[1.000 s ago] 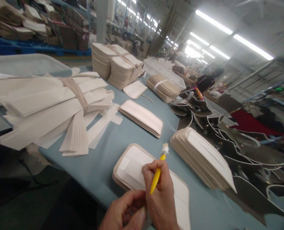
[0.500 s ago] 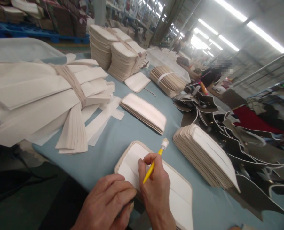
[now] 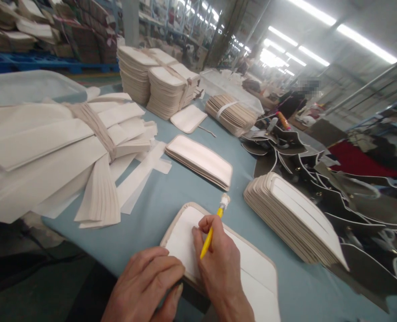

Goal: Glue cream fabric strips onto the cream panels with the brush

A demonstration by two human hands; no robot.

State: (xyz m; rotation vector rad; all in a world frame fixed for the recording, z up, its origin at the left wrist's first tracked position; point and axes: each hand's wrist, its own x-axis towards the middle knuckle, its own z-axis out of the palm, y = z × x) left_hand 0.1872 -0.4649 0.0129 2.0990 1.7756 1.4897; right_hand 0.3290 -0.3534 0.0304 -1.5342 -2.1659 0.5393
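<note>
A white panel (image 3: 257, 279) with a beige edging lies on the blue-green table in front of me. My left hand (image 3: 145, 279) grips its near left edge, fingers curled on top and the thumb lower down at the edge. Between the fingers of my right hand (image 3: 218, 264) is a yellow-handled brush (image 3: 208, 241), its pale, caked bristle end pointing up and away. The fingertips of that hand press on the panel's white face, close to my left hand. Right of the panel leans a stack of similar edged panels (image 3: 285, 219).
Tied white strips (image 3: 51, 143) cover the table's left side. Beyond the panel lies a small panel stack (image 3: 198, 158), with tall tied stacks (image 3: 170, 89) and a banded stack (image 3: 232, 114) behind. Dark grey white-edged pieces (image 3: 339, 205) heap up at the right. A person stands far back.
The camera view has shifted slightly, so the far stacks and strips sit lower. My right hand and the brush stay nearly in place on the panel, and my left hand keeps its edge.
</note>
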